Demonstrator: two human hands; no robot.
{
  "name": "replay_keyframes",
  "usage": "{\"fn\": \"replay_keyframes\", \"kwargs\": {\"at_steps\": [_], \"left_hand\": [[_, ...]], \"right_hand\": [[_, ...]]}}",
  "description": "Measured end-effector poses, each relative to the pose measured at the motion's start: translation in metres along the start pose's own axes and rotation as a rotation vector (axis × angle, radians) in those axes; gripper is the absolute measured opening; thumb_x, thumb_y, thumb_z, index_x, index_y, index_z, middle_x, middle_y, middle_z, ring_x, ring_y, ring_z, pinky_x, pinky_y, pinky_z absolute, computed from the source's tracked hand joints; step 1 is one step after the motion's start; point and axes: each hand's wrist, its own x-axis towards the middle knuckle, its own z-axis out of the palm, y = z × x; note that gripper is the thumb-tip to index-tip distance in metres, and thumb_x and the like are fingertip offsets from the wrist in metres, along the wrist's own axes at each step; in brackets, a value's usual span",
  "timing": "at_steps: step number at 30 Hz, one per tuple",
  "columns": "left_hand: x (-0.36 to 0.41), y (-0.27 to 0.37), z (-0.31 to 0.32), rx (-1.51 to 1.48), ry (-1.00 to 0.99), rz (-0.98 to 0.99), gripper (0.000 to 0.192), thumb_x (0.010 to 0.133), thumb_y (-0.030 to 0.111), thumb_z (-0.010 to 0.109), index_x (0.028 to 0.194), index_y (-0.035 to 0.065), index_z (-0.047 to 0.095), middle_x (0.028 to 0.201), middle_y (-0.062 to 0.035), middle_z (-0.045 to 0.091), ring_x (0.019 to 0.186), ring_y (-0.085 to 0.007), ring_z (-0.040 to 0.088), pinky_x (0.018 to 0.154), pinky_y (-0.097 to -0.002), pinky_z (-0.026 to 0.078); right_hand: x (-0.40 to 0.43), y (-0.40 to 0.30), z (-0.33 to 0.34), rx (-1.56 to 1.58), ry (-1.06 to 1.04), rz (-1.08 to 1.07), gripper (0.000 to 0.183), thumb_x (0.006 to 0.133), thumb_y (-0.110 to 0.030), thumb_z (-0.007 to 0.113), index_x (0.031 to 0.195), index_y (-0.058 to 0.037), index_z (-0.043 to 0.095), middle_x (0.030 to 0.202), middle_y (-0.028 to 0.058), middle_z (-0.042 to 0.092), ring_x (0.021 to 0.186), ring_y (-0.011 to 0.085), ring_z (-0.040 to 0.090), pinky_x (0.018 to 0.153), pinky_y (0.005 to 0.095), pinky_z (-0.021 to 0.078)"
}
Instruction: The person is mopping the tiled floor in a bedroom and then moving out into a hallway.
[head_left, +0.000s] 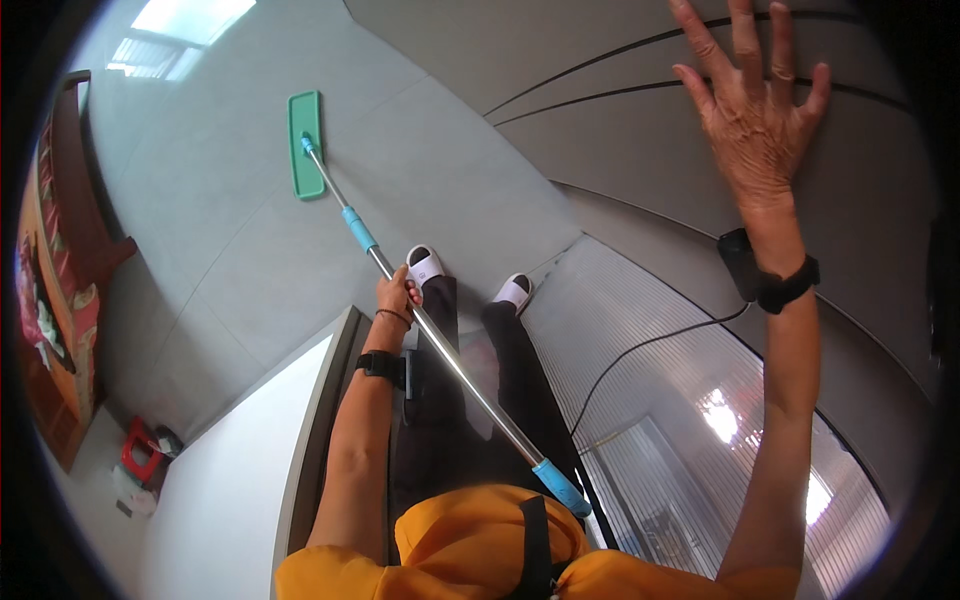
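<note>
My left hand is closed around the metal pole of a flat mop. The mop's green rectangular head lies on the grey floor ahead, and its blue end grip rests near my orange top. My right hand is spread with fingers apart against a large grey panel with dark curved lines; it holds nothing. Both wrists wear black straps with devices, and a cable hangs from the right one. The mop head's underside is hidden.
A ribbed translucent panel stands at my right. A white panel with a dark edge is at my left. At the far left are wooden furniture with red fabric and a red plastic stool. My slippered feet stand on the floor.
</note>
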Motion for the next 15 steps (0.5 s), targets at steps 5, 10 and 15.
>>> {"fn": "replay_keyframes", "kwargs": {"at_steps": [5, 10, 15], "left_hand": [[-0.001, 0.005, -0.003, 0.019, 0.014, -0.004, 0.018, 0.077, 0.016, 0.05, 0.073, 0.0077, 0.035, 0.052, -0.0022, 0.038, 0.037, -0.0101, 0.038, 0.031, -0.0217, 0.033], [0.001, 0.0, -0.011, 0.026, 0.018, -0.022, 0.019, 0.076, 0.017, 0.052, 0.075, 0.008, 0.036, 0.052, -0.0022, 0.038, 0.037, -0.0103, 0.038, 0.031, -0.0222, 0.033], [0.002, -0.001, -0.012, 0.027, 0.02, -0.032, 0.019, 0.075, 0.017, 0.052, 0.075, 0.0078, 0.036, 0.052, -0.0023, 0.038, 0.037, -0.0104, 0.038, 0.031, -0.0224, 0.033]], "right_hand": [[0.007, -0.003, -0.001, -0.164, -0.05, 0.064, 0.065, 0.056, -0.038, 0.066, 0.115, -0.0302, 0.04, 0.132, 0.0056, 0.016, 0.123, 0.0256, 0.008, 0.092, 0.051, 0.0155], [0.008, -0.001, 0.007, -0.128, -0.014, 0.069, 0.064, 0.059, -0.039, 0.064, 0.116, -0.0306, 0.039, 0.133, 0.0042, 0.014, 0.123, 0.0252, 0.007, 0.092, 0.0505, 0.0158], [0.011, 0.002, 0.012, -0.241, -0.041, 0.101, 0.06, 0.062, -0.036, 0.063, 0.116, -0.0298, 0.039, 0.133, 0.0037, 0.012, 0.122, 0.0247, 0.009, 0.093, 0.0483, 0.0167]]}}
